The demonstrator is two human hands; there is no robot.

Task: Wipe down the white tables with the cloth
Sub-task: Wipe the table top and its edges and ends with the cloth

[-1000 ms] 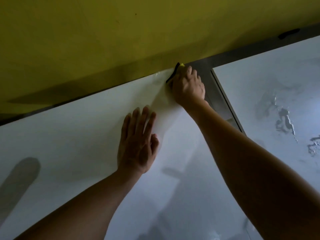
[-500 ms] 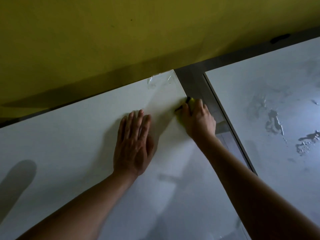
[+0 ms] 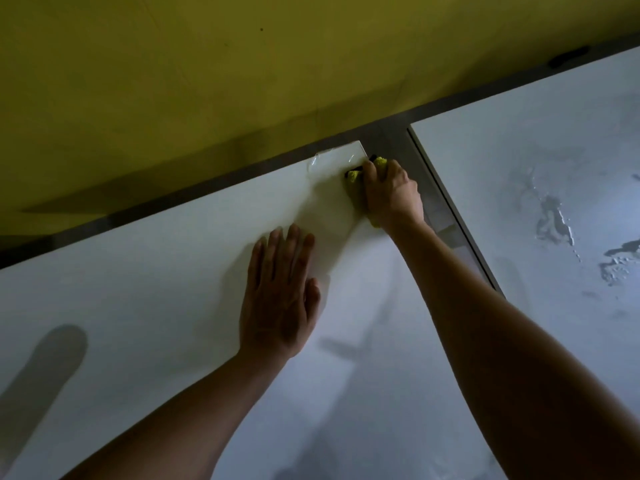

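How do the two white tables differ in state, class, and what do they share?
The left white table looks mostly dry, with wetness only at its far corner; the right white table carries puddles and streaks. The left one has the flat left hand and the right hand pressing the yellow cloth; the right one has neither. Both are glossy white.

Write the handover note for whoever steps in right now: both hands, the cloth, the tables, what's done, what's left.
Right hand: closed on the yellow cloth, pressing it at the far right corner of the near white table.
Left hand: flat on that table, palm down, fingers spread, holding nothing.
A wet streak shows at that far corner; the rest of the surface shows no puddles.
The second white table, on the right across a narrow gap, has puddles of water on it.
Left: finish this corner, then probably wipe the right table.
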